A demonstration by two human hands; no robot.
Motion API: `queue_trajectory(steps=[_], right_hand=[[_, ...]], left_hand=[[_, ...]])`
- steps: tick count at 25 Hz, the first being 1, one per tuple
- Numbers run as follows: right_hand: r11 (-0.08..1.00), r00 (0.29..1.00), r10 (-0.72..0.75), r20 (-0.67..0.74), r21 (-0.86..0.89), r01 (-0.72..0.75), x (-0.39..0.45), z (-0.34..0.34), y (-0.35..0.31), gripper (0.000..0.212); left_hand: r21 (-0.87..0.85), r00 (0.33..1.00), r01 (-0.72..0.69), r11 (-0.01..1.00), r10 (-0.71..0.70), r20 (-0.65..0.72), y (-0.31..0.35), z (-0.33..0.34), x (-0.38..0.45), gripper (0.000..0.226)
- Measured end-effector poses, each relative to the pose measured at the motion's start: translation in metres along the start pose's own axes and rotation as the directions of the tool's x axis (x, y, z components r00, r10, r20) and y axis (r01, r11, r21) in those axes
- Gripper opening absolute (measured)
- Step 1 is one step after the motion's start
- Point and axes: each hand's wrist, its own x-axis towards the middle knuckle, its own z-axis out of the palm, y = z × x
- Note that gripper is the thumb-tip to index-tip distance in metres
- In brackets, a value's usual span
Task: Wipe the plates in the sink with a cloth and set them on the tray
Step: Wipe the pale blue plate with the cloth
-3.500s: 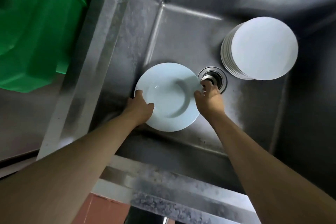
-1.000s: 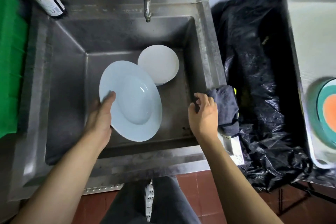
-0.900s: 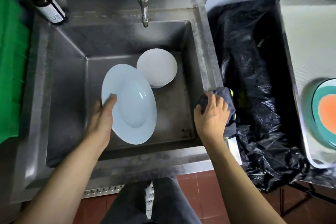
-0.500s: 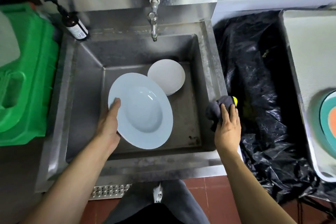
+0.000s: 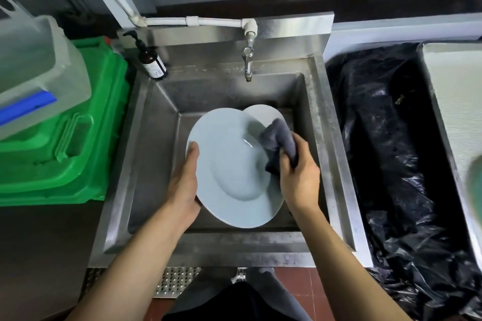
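Observation:
A pale blue deep plate (image 5: 229, 169) is held tilted above the steel sink (image 5: 156, 117). My left hand (image 5: 184, 185) grips its left rim, thumb on the face. My right hand (image 5: 297, 174) clutches a dark grey cloth (image 5: 279, 142) and presses it against the plate's upper right side. Behind the plate, a stack of white plates (image 5: 263, 114) stands on the sink floor, mostly hidden. The grey tray (image 5: 453, 101) lies at the far right, with a coloured plate's edge (image 5: 474, 182) showing on it.
A tap (image 5: 247, 60) hangs over the sink's back wall, and a brown pump bottle (image 5: 152, 62) stands at the back left corner. A green crate (image 5: 65, 143) with a clear container (image 5: 34, 70) sits left. Black plastic sheeting (image 5: 391, 154) fills the gap between sink and tray.
My right hand picked the cloth off the sink's right rim and brought it onto the plate. My left hand lifted the plate from the sink floor and keeps holding it.

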Motion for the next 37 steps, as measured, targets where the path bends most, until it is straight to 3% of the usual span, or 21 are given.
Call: queue_trajectory(steps=[3, 6, 10, 13, 17, 19, 22, 25, 28, 30, 33, 34, 37], right_hand=[[0.992, 0.981, -0.125, 0.152, -0.006, 0.127, -0.007, 0.031, -0.009, 0.046], [0.996, 0.957, -0.076, 0.278, 0.072, 0.059, -0.02, 0.05, -0.028, 0.052], [0.956, 0.893, -0.188, 0.409, 0.286, 0.07, -0.05, 0.058, -0.072, 0.048], [0.957, 0.856, -0.224, 0.465, 0.271, 0.103, -0.063, 0.047, -0.075, 0.041], [0.944, 0.87, -0.318, 0.378, 0.044, 0.326, -0.069, 0.039, -0.043, 0.035], [0.966, 0.94, -0.222, 0.259, -0.076, 0.249, -0.066, 0.05, -0.028, 0.05], [0.999, 0.987, 0.039, 0.153, 0.014, -0.042, -0.042, 0.063, -0.039, 0.053], [0.983, 0.981, 0.144, 0.13, 0.096, -0.157, -0.012, 0.068, -0.063, 0.052], [0.973, 0.991, 0.064, 0.119, 0.214, -0.088, -0.002, 0.079, -0.089, 0.048], [0.954, 0.986, -0.108, 0.124, 0.293, 0.067, -0.009, 0.087, -0.107, 0.048], [0.899, 0.926, -0.351, 0.139, 0.326, 0.292, -0.011, 0.092, -0.118, 0.048], [0.907, 0.937, -0.328, 0.116, 0.316, 0.278, -0.002, 0.092, -0.118, 0.048], [0.932, 0.996, -0.072, 0.055, 0.36, 0.048, 0.015, 0.097, -0.122, 0.048]], left_hand=[[0.017, 0.999, -0.047, 0.999, 0.046, 0.028, 0.006, -0.004, -0.004, 0.025], [0.054, 0.994, -0.095, 0.994, 0.091, 0.059, 0.013, -0.008, -0.004, 0.022], [0.069, 0.989, -0.116, 0.991, 0.109, 0.1, 0.025, -0.014, 0.001, 0.026], [0.054, 0.987, -0.124, 0.991, 0.117, 0.111, 0.035, -0.024, 0.006, 0.034], [0.059, 0.986, -0.105, 0.993, 0.096, 0.137, 0.04, -0.035, 0.005, 0.039], [0.073, 0.981, -0.113, 0.991, 0.099, 0.169, 0.041, -0.039, 0.004, 0.035], [0.116, 0.967, -0.122, 0.986, 0.092, 0.236, 0.044, -0.04, 0.001, 0.032], [0.118, 0.954, -0.166, 0.979, 0.129, 0.272, 0.047, -0.038, -0.002, 0.023], [0.155, 0.941, -0.219, 0.963, 0.166, 0.296, 0.05, -0.033, -0.002, 0.022], [0.168, 0.939, -0.25, 0.953, 0.197, 0.283, 0.051, -0.031, -0.001, 0.024], [0.142, 0.927, -0.289, 0.947, 0.24, 0.287, 0.053, -0.031, 0.003, 0.025], [0.143, 0.925, -0.291, 0.946, 0.24, 0.294, 0.054, -0.031, 0.004, 0.025], [0.168, 0.913, -0.319, 0.933, 0.255, 0.317, 0.055, -0.032, 0.004, 0.023]])
